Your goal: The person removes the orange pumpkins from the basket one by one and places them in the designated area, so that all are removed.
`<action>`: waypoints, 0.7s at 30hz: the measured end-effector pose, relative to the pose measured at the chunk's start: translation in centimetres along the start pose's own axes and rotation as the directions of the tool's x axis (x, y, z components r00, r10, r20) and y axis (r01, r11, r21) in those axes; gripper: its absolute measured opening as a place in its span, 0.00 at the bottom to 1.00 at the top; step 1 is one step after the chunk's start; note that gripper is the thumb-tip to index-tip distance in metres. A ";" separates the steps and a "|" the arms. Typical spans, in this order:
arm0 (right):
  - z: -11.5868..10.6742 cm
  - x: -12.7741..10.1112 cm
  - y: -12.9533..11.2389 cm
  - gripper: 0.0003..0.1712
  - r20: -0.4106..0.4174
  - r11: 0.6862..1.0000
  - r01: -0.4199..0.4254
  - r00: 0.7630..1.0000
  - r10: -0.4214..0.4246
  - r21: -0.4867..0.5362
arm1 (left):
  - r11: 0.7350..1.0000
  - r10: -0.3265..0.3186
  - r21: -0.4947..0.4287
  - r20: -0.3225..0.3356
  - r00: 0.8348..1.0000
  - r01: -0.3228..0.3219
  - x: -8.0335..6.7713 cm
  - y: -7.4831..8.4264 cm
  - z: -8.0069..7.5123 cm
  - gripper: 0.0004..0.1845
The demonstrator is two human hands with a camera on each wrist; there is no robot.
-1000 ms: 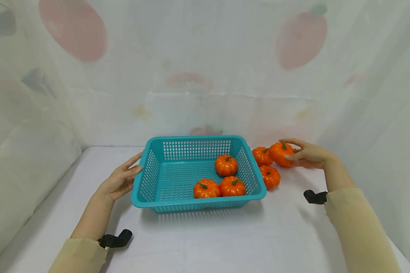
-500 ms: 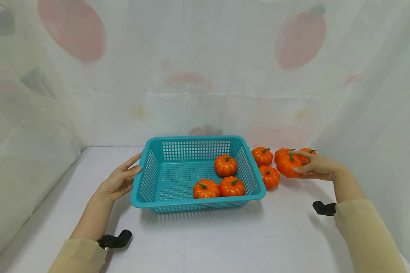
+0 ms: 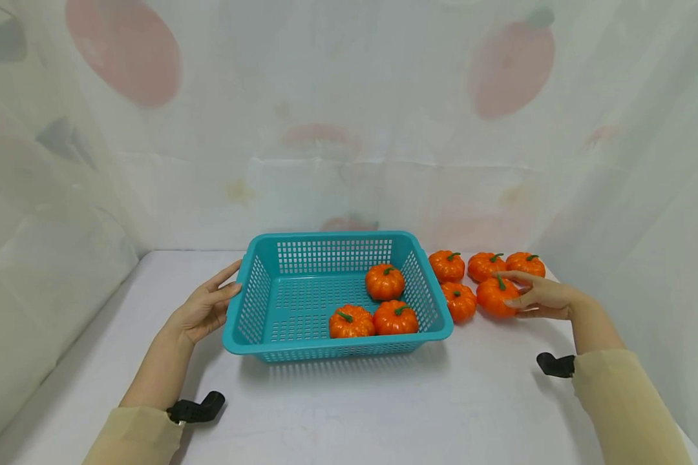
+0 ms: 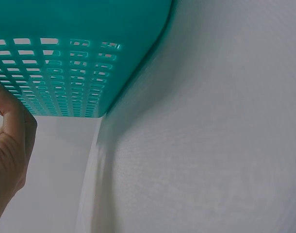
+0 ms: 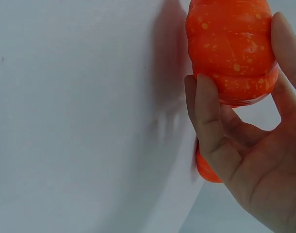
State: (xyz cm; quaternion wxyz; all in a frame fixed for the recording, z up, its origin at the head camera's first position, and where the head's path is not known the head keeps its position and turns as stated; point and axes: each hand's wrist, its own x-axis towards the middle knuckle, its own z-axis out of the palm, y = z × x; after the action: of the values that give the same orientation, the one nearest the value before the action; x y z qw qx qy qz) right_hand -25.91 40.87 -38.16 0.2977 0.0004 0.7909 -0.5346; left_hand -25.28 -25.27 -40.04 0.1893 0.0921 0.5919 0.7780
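A small orange toy pumpkin (image 3: 498, 297) with a green stem is pinched between the thumb and fingers of my right hand (image 3: 543, 296), low over the table beside the basket's right-hand group. The right wrist view shows this pumpkin (image 5: 233, 48) close up, its shadow falling on the cloth. My left hand (image 3: 203, 309) holds the left rim of a teal plastic basket (image 3: 337, 345); in the left wrist view its fingers (image 4: 14, 114) are at the perforated wall. Inside the basket's right half sit three pumpkins, among them a front one (image 3: 351, 321).
Several other pumpkins stand on the white-covered table (image 3: 349, 413) right of the basket: one at the back (image 3: 446, 266), one by the basket's side (image 3: 459, 302), and two near the back edge. A pale printed curtain (image 3: 349, 97) hangs close behind.
My right hand has brought its pumpkin rightward, toward me and down, away from the back row, uncovering the two pumpkins behind. The left hand and basket have not moved.
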 end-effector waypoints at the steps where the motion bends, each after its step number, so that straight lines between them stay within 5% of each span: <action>1: 0.0 0.0 0.1 0.46 0.001 1.000 -0.001 1.000 0.001 -0.006 | 1.000 0.000 0.000 -0.001 1.000 0.000 0.0 0.0 0.0 0.37; 21: 0.1 -0.1 0.6 0.42 -0.025 0.999 -0.024 0.999 0.023 -0.032 | 1.000 -0.014 -0.021 -0.012 1.000 0.014 -0.1 0.2 0.3 0.37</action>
State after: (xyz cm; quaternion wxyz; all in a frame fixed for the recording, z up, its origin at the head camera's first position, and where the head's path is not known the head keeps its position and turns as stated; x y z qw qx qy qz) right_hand -25.59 41.09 -38.63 0.2943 0.0115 0.8030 -0.5181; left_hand -25.08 -25.07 -39.74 0.1920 0.0812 0.5856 0.7833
